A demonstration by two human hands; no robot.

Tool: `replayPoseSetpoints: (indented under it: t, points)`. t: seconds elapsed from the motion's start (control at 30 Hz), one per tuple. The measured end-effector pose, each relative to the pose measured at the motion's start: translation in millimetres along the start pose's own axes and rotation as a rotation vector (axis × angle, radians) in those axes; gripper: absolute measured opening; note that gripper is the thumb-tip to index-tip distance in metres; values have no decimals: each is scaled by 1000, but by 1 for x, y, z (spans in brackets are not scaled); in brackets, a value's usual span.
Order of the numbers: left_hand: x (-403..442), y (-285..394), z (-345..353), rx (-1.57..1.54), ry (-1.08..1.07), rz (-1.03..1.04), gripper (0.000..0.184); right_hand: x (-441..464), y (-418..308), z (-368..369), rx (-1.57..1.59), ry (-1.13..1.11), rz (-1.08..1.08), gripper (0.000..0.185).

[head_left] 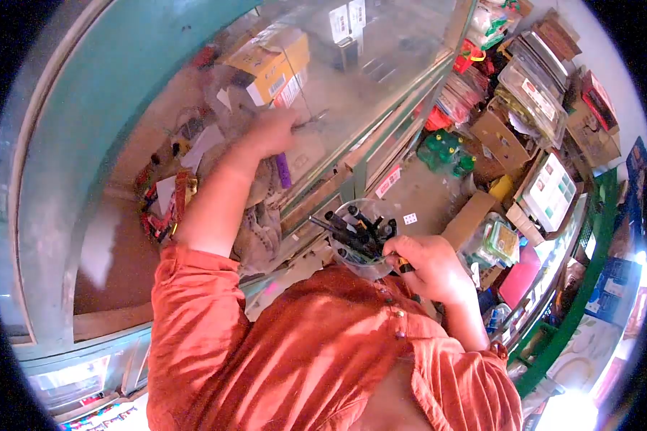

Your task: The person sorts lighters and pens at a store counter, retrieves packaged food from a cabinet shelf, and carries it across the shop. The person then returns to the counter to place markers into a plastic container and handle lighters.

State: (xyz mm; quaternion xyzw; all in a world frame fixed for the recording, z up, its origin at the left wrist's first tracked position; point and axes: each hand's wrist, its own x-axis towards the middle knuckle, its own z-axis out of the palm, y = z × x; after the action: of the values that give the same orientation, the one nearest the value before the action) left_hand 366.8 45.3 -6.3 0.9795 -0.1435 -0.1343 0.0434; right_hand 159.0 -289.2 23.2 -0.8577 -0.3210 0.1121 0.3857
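My left hand [273,133] reaches into the glass-fronted cabinet, its fingers closed. A thin dark stick-like thing [313,118] extends from the fingertips; its kind is unclear. Just below that hand is a purple strip-like object [283,170], and a yellow cardboard box [277,65] stands beyond it. Close to my chest, my right hand [435,267] grips the rim of a clear plastic tub [370,271]. Several black pens or markers [352,228] stand in the tub, leaning different ways. Something orange and black [404,265] shows under the right fingers.
A glass pane [388,43] in a green frame is at upper centre. Green bottles [447,152], cardboard boxes [497,136] and a stack of clear plastic cases [532,97] crowd the right side. A green rail [589,287] curves along the right.
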Motion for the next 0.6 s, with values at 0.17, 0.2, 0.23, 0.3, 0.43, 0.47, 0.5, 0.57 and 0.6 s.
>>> replayPoseSetpoints:
  t: [0.17, 0.2, 0.23, 0.3, 0.43, 0.47, 0.5, 0.57, 0.6]
  points:
    - [2, -8, 21, 180, 201, 150, 20, 10, 1, 1, -20, -8, -29, 32]
    - [-4, -2, 21, 169, 194, 146, 20, 11, 1, 2, -18, -20, -24, 32]
    - [-11, 5, 14, 158, 191, 102, 19, 14, 3, 2, -22, -18, -48, 31]
    - [-21, 10, 6, 144, 188, 43, 18, 18, 3, 3, -23, -28, -82, 30]
    - [-33, 8, -3, 54, 212, 58, 29, 20, 7, 2, -18, -63, -102, 31]
    - [-37, 6, -5, -25, 271, 78, 34, 21, 8, 1, -49, -97, -103, 35]
    - [-42, 0, -5, -25, 272, 64, 34, 22, 7, 0, -47, -106, -113, 35]
    - [-56, -16, -8, -199, 460, -9, 38, 24, 6, -2, -33, -90, -130, 35]
    - [-65, -18, -24, -197, 347, -290, 41, 25, 7, -1, -31, -98, -142, 35]
